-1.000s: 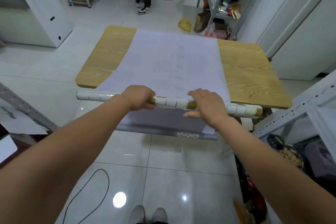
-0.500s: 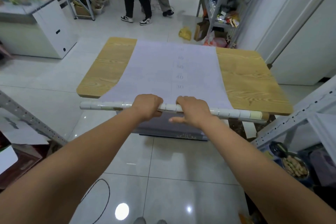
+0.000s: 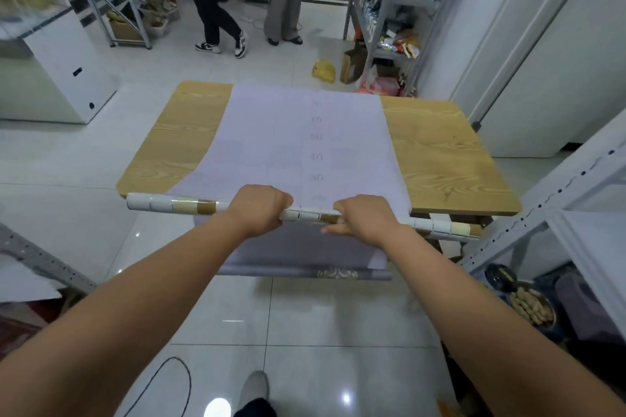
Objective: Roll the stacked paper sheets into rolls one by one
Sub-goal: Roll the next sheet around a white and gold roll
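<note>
A long thin paper roll (image 3: 176,206) with a white and tan tile pattern lies along the near edge of the wooden table (image 3: 440,159). My left hand (image 3: 259,208) grips it near the middle, fingers curled over the top. My right hand (image 3: 364,217) holds it just to the right, fingers wrapped over it. Beyond the roll, the flat white sheets (image 3: 298,142) stretch across the tabletop, with faint numbers printed down them. Under the roll, more sheets hang off the table's near edge, ending in a curled grey edge (image 3: 305,272).
Metal shelving (image 3: 559,213) stands close on the right, with a bowl of nuts (image 3: 530,306) low down. Two people's legs (image 3: 250,10) stand beyond the table near more shelves. A white cabinet (image 3: 50,71) is at the left. A black cable (image 3: 159,382) lies on the tiled floor.
My hands have come closer together on the roll, and the roll has moved a little farther up onto the sheets. The camera view has tilted up.
</note>
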